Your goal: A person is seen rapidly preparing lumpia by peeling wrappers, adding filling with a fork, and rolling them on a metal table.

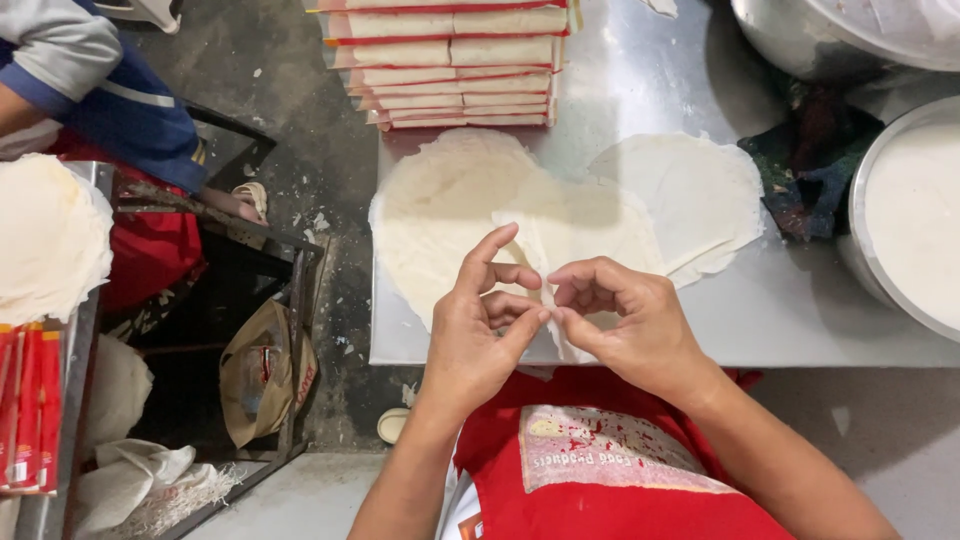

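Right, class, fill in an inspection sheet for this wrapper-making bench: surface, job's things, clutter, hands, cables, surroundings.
Surface: steel table, dull, floury.
Job's things: thin round wrappers spread overlapping; one wrapper edge pinched between both hands.
Clutter: stack of packed wrappers at the far edge; dark cloth; two metal bowls, one holding white batter.
Hands: left hand and right hand, fingertip grip on the wrapper edge.
Cables: nothing seen.
Surroundings: another person's sleeve at left; wrapper pile; paper bag on a rack; stained floor.
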